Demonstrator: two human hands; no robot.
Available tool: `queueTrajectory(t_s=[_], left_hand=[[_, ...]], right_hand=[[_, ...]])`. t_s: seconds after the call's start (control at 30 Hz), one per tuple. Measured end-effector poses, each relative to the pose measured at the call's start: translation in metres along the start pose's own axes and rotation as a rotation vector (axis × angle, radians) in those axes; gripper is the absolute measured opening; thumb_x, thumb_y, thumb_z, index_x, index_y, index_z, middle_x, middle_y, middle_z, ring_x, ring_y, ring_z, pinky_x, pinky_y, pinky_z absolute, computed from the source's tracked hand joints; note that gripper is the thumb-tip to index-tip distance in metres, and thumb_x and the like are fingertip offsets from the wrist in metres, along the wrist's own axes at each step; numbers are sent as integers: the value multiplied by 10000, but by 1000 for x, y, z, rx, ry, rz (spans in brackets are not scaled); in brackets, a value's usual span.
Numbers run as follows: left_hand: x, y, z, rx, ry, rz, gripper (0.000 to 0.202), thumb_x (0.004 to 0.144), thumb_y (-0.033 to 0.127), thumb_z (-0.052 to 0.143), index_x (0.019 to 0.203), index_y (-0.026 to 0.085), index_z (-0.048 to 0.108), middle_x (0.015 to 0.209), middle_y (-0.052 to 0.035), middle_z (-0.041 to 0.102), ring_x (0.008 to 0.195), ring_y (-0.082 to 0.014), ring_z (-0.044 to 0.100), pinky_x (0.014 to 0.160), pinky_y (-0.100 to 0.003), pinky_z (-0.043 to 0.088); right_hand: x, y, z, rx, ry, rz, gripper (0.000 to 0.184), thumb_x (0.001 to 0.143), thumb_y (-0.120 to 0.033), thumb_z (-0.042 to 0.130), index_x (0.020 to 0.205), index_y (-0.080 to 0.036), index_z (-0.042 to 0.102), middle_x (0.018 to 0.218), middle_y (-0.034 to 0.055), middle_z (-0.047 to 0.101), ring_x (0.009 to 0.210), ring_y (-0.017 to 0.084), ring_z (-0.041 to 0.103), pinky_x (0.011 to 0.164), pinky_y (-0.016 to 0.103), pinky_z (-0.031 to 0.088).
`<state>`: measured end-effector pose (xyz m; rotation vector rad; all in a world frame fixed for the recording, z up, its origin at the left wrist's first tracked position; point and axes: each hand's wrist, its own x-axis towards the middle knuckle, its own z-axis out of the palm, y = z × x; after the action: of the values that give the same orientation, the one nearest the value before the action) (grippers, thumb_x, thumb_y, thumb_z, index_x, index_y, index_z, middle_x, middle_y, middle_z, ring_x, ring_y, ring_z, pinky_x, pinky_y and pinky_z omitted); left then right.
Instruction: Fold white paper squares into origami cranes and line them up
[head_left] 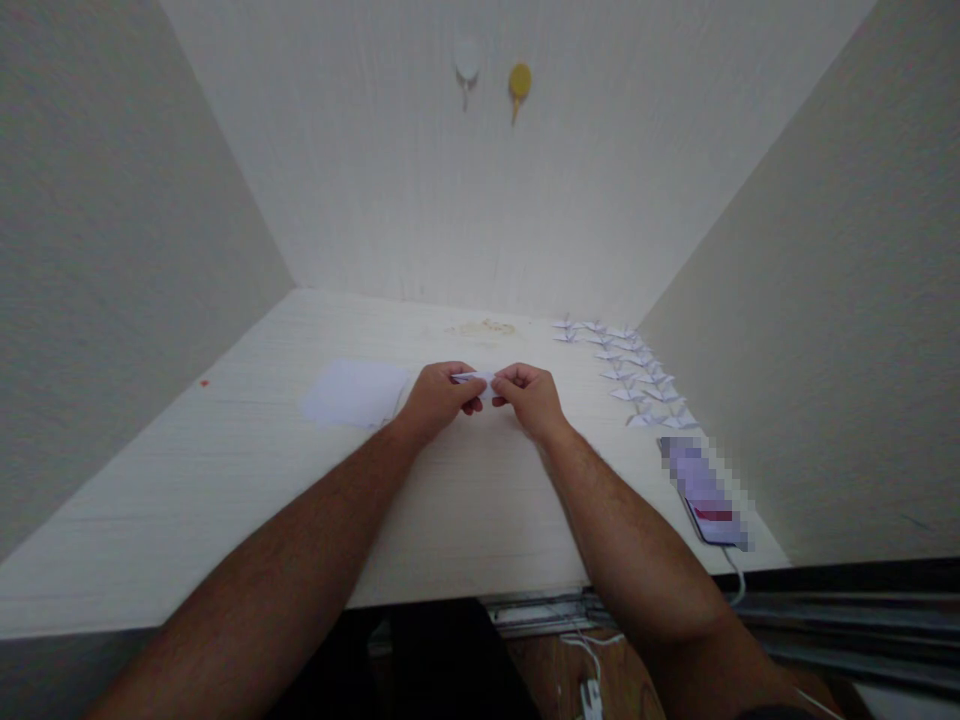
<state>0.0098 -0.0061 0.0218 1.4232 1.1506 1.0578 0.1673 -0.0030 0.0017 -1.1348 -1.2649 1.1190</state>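
Note:
Between my two hands is a small piece of folded white paper (486, 384), held above the middle of the table. My left hand (444, 394) pinches its left part between thumb and fingers, and a pointed end shows past the thumb. My right hand (531, 394) grips the right side, thumb and forefinger closed on it. The fingers cover much of the paper, so its exact folded shape is hidden. Left of my left hand lie flat white paper sheets (352, 392). Several folded paper cranes (630, 375) stand in rows at the right.
A phone (703, 492) with a cable (739, 580) lies near the table's right edge. Walls enclose the white table (465, 520) at the back and sides. Two hooks, one white (466, 66) and one yellow (520, 80), are on the back wall. A power strip (592, 698) is below.

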Motion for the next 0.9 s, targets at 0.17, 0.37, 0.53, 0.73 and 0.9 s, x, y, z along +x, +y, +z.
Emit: queueTrajectory(t_s=[0.17, 0.37, 0.53, 0.73, 0.9], left_hand=[[-1, -1, 1, 23, 31, 16, 154, 700, 279, 684, 723, 132, 644, 521, -10, 632, 466, -116, 558, 477, -223, 440], [0, -1, 0, 60, 11, 18, 187, 692, 314, 704, 702, 133, 656, 512, -11, 626, 455, -108, 549, 449, -208, 402], [4, -6, 3, -111, 21, -43, 150, 644, 277, 703, 662, 142, 640, 469, -2, 594, 432, -114, 539, 447, -221, 400], [5, -8, 5, -273, 13, -51, 129, 650, 264, 650, 607, 151, 605, 472, -6, 586, 416, -109, 530, 425, -218, 374], [5, -8, 3, -186, 21, -29, 165, 667, 295, 694, 632, 151, 622, 489, -8, 597, 430, -114, 546, 439, -221, 382]], right_hand=[[0, 2, 1, -7, 0, 16, 213, 634, -356, 731, 675, -174, 628, 575, -17, 633, 511, 114, 598, 503, 238, 475], [-2, 0, 0, -83, -10, -24, 214, 659, -360, 724, 657, -175, 617, 550, -23, 612, 500, 105, 577, 472, 221, 427], [-1, 3, -1, -42, -43, -48, 220, 665, -362, 724, 655, -180, 600, 564, -28, 617, 520, 108, 588, 512, 235, 457], [0, 4, -1, -23, -35, -76, 199, 669, -345, 716, 650, -180, 606, 563, -24, 620, 509, 102, 566, 508, 236, 451], [-2, -1, -2, -62, -23, -82, 197, 674, -336, 718, 638, -179, 604, 545, -21, 617, 492, 99, 555, 478, 226, 427]])
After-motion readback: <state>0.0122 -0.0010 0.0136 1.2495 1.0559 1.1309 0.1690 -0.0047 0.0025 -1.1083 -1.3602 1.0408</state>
